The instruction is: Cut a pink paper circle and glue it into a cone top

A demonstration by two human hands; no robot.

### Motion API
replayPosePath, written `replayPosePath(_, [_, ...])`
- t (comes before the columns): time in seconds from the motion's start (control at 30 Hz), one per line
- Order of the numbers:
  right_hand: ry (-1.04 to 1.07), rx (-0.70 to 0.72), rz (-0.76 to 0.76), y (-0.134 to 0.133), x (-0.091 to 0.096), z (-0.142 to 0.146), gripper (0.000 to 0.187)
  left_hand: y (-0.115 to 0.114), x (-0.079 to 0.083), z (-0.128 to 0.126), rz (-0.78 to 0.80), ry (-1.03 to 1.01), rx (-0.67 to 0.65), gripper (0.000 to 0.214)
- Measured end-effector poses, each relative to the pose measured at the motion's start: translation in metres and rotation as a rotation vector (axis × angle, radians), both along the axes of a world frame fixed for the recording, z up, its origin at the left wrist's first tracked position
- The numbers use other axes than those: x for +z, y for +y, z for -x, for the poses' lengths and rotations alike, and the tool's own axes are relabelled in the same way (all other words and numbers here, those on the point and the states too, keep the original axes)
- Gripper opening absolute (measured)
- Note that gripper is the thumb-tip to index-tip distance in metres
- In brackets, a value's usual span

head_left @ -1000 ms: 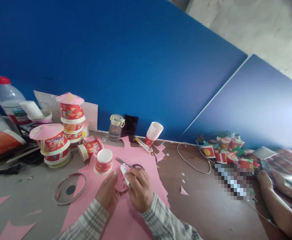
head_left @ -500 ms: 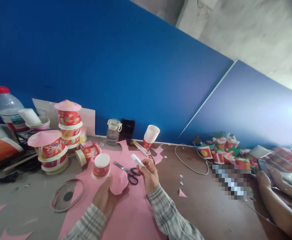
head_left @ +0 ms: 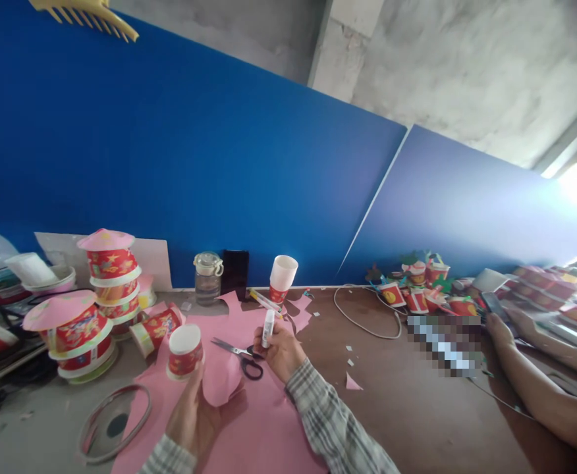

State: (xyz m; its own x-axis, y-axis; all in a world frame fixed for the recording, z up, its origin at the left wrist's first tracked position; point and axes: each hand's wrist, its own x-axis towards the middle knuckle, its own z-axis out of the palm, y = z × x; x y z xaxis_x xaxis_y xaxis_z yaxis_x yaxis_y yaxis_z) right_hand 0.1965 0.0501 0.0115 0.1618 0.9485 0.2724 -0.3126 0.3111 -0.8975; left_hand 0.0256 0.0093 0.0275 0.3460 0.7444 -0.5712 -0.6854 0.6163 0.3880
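Observation:
Between the thumb and fingers of my left hand point(head_left: 193, 409) is a curved piece of pink paper point(head_left: 220, 372). My right hand point(head_left: 281, 352) grips a white glue stick point(head_left: 268, 329), held upright. Black-handled scissors point(head_left: 242, 354) lie with blades apart on a large pink sheet point(head_left: 263, 428), between my two hands. Just beyond my left thumb stands a red and white paper cup point(head_left: 185, 349). Another cup point(head_left: 156, 329) lies on its side to the left of it.
Left stand cup towers with pink paper roofs point(head_left: 61, 313) and a coiled cable point(head_left: 143, 421). At the back are a glass jar point(head_left: 208, 280), a black phone point(head_left: 235, 273) and stacked cups point(head_left: 283, 273). On the right, another person's hands point(head_left: 500, 332) hold a phone near several decorated cups point(head_left: 391, 295).
My view has tilted up and turned right, bringing a yellow comb on the partition into sight. The glue stick has turned from slanted to upright in my right hand. My left hand still holds the pink paper.

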Motion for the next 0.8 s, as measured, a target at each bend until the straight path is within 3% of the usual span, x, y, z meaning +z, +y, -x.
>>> replayPosePath(0.23, [-0.345,-0.198,0.024,0.017,-0.018,-0.016,0.019,-0.001,0.006,-0.002,0.026,0.007,0.056,0.057])
replayPosePath(0.47, [-0.722,-0.468,0.077,0.022,-0.029,-0.016,0.009,-0.001,0.003,-0.002,0.019,-0.011,0.071,0.058])
replayPosePath(0.8, [-1.053,-0.481,0.23,0.025,-0.034,-0.022,0.006,-0.004,0.004,-0.002,-0.008,0.017,0.071,0.054])
